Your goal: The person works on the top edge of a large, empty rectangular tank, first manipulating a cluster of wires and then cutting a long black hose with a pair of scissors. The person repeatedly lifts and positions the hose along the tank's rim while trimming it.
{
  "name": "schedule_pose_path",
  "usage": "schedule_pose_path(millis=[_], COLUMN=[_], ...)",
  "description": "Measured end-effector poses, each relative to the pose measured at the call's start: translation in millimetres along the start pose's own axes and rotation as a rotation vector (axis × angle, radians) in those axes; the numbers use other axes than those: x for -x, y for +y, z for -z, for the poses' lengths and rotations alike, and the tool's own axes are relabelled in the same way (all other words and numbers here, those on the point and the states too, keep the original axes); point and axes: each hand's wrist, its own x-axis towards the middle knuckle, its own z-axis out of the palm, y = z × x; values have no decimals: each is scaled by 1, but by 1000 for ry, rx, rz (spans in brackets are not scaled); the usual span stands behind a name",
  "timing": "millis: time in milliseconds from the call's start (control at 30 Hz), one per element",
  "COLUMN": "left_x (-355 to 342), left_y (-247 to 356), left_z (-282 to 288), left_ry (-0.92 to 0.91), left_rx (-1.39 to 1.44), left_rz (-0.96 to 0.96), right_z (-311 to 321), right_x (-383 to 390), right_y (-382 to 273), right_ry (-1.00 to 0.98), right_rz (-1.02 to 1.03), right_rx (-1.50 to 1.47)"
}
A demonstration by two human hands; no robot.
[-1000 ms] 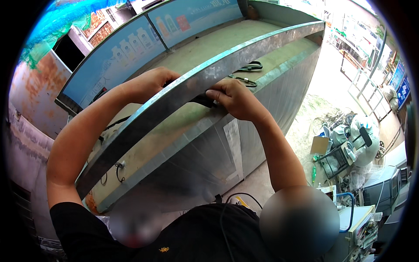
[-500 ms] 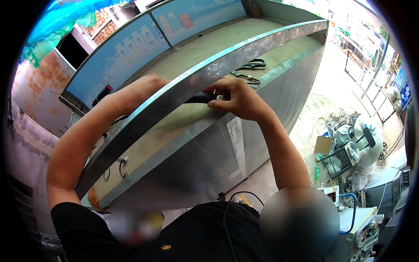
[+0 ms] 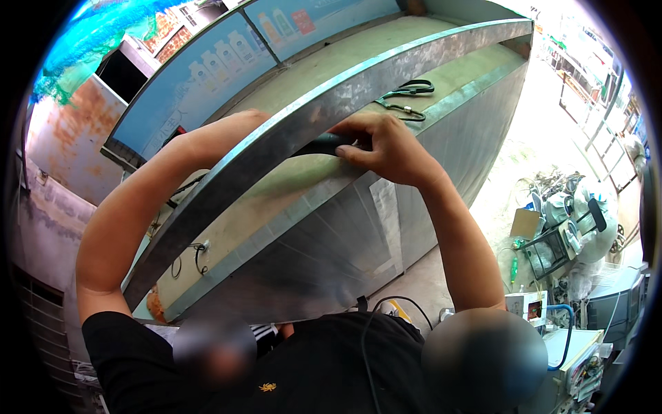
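A long metal bar (image 3: 314, 114) arches across the top of a big metal-sided cabinet. My left hand (image 3: 254, 119) reaches over behind this bar; its fingers are hidden there. My right hand (image 3: 376, 141) is closed round the end of a dark, rounded, handle-like thing (image 3: 319, 143), the thumb resting along it. The rest of that dark thing goes behind the bar, so its kind does not show. Just beyond my right hand, a tool with two dark looped handles (image 3: 410, 90), scissors-like, lies on the cabinet top (image 3: 455, 79).
A blue printed panel (image 3: 221, 62) stands along the cabinet's far side. Thin black wires (image 3: 196, 259) come out of the cabinet top at near left. On the right lie a cardboard piece (image 3: 525, 224), a dark-framed chair (image 3: 552, 248) and plastic bags. A black cable (image 3: 365, 345) hangs before my shirt.
The cabinet and surroundings have shifted slightly right in view. My right hand still grips the dark thing, its fingers a little more closed over it. My left hand stays behind the bar.
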Motion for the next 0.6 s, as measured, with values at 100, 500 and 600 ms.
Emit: schedule_pose_path(millis=[100,500,600], left_x=[-2,10,14], left_y=[1,-1,-14], left_z=[-6,19,13], left_ry=[12,-113,-125], left_rx=[75,-182,-11], left_rz=[113,120,116], right_z=[3,0,-2], right_x=[-1,-1,-2], right_y=[-3,4,-3], right_ry=[-24,46,17], right_rz=[-27,69,-14], right_rx=[22,30,53])
